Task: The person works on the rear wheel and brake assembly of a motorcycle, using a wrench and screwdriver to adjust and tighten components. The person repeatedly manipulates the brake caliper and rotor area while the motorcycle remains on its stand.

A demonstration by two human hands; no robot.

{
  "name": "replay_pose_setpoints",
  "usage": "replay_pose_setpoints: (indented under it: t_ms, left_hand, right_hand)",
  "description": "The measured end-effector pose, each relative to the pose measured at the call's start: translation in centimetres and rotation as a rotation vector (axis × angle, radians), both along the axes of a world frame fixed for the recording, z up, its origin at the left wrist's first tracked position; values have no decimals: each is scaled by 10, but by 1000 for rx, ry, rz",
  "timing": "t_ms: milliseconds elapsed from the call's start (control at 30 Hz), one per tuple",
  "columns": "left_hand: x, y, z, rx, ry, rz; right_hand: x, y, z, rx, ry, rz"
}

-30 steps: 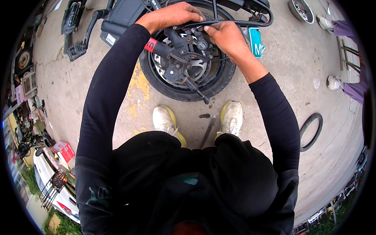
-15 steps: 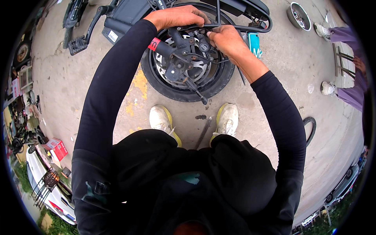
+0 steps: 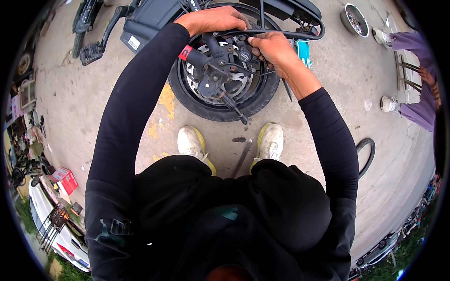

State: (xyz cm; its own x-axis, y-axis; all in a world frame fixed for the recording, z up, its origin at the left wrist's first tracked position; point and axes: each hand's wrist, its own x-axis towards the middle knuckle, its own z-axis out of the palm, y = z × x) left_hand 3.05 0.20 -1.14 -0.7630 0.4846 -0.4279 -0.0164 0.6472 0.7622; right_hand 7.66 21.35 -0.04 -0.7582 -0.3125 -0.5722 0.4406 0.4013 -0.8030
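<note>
Both hands stay clamped: left hand gripping frame tube, right hand pinching cable.

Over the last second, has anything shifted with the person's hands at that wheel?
Hardly. The left hand stays clamped on the black frame tube above the rear wheel, and the right hand keeps gripping beside the hub, its fingers perhaps a little nearer the brake parts. Only the view drifted slightly. The shoes and the tool on the ground stayed put.
</note>
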Motion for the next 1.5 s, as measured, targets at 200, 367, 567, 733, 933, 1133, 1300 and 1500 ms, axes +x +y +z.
replay_pose_setpoints:
  t_ms: [200, 367, 567, 733, 933, 1133, 1300, 1500]
  left_hand:
    - [5, 6, 9, -13, 55, -43]
    - [11, 9, 16, -89, 41, -48]
    - [14, 11, 5, -70, 155, -39]
    - [16, 10, 11, -95, 78, -8]
    - [14, 12, 9, -76, 89, -31]
    - [13, 14, 18, -75, 47, -39]
    - [7, 2, 1, -65, 319, -174]
    - [4, 6, 10, -134, 209, -197]
  right_hand:
    - [-12, 6, -1, 75, 78, 134]
    - [-18, 10, 0, -73, -84, 126]
    - [-12, 12, 3, -253, -201, -13]
    - [32, 11, 22, -567, -250, -298]
    - [35, 13, 20, -478, -150, -231]
    - [23, 13, 22, -433, -203, -248]
    - [31, 8, 28, -372, -174, -183]
    - [27, 6, 39, -270, -180, -133]
